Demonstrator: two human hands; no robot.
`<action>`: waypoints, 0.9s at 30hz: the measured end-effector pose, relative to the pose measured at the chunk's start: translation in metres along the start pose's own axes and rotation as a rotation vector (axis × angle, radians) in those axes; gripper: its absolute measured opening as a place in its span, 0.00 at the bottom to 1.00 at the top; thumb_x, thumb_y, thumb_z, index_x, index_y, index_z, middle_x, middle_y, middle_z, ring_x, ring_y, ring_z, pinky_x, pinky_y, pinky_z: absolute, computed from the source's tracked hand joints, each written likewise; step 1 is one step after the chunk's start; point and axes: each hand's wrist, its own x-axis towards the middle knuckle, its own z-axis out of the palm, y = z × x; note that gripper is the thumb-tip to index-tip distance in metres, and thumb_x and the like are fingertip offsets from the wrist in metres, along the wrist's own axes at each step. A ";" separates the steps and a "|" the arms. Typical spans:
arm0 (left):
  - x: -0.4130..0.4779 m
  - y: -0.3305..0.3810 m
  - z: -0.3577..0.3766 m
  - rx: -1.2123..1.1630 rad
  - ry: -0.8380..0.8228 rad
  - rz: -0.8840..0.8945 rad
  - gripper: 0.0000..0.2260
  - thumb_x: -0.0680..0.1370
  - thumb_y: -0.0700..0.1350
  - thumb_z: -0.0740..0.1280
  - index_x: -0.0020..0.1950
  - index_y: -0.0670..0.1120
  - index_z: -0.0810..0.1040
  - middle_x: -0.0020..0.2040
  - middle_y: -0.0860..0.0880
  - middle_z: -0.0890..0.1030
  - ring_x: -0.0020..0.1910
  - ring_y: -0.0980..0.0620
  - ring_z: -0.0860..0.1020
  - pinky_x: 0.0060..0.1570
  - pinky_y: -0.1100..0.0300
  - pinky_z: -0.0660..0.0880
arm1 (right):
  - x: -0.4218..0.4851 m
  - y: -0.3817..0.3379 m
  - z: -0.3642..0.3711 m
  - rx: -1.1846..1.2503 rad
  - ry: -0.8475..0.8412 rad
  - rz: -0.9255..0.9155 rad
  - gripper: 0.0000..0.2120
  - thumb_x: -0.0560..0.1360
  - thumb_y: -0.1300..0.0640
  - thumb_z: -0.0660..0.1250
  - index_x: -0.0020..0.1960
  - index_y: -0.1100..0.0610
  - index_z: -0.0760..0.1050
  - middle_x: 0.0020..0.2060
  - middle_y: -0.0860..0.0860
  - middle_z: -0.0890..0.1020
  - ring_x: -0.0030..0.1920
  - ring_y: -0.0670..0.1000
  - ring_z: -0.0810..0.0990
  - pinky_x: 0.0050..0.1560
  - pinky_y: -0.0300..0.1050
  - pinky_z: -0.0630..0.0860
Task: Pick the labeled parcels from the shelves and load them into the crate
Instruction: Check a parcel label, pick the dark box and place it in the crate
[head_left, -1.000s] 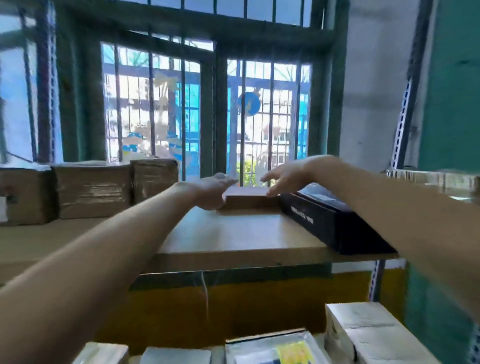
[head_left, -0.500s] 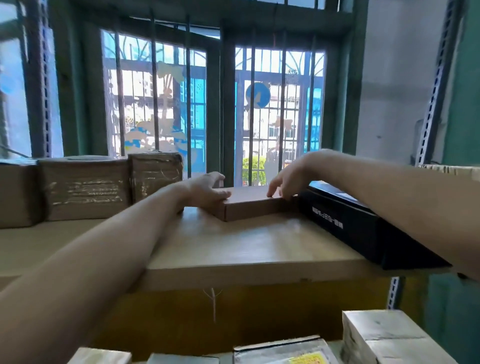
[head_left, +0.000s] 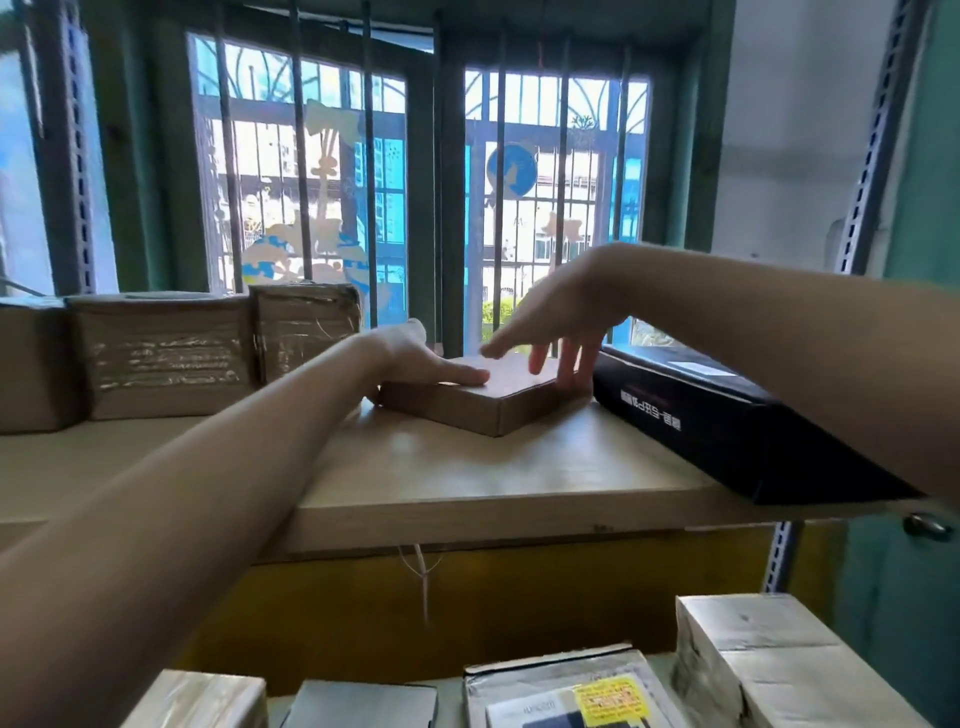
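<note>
Looking over wrapped parcels (head_left: 571, 696) at 6 o'clock. Further in, pressing the left grip (head_left: 415, 358) flat, fingers straight, onto the brown parcel (head_left: 467, 410) lying mid-shelf (head_left: 493, 467). Touching its 3 o'clock edge with the right grip (head_left: 561, 322), fingers spread, clasping nothing. Facing a barred window (head_left: 519, 208) beyond.

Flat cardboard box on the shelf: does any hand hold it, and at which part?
No grip. The left hand presses flat on top of the flat cardboard box, at its left; the right hand touches its far right edge.
</note>
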 end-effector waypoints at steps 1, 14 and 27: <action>-0.002 -0.001 -0.002 -0.013 0.012 0.000 0.38 0.67 0.62 0.69 0.68 0.40 0.65 0.63 0.40 0.72 0.56 0.44 0.74 0.46 0.53 0.74 | -0.003 -0.005 0.007 0.030 0.003 0.002 0.29 0.77 0.40 0.56 0.73 0.52 0.58 0.68 0.61 0.68 0.57 0.62 0.77 0.46 0.49 0.77; -0.027 0.001 -0.013 -0.831 0.142 0.300 0.07 0.81 0.48 0.56 0.54 0.49 0.72 0.48 0.52 0.77 0.56 0.48 0.75 0.54 0.50 0.70 | 0.023 0.019 0.084 0.336 0.674 -0.200 0.32 0.70 0.41 0.68 0.69 0.50 0.61 0.62 0.51 0.75 0.56 0.52 0.74 0.56 0.48 0.72; -0.017 0.004 -0.001 -1.027 0.270 0.338 0.28 0.75 0.45 0.68 0.66 0.52 0.52 0.55 0.46 0.77 0.50 0.45 0.80 0.49 0.48 0.78 | 0.010 0.024 0.068 1.689 0.488 -0.766 0.18 0.74 0.67 0.64 0.58 0.50 0.71 0.53 0.52 0.80 0.53 0.53 0.79 0.44 0.46 0.82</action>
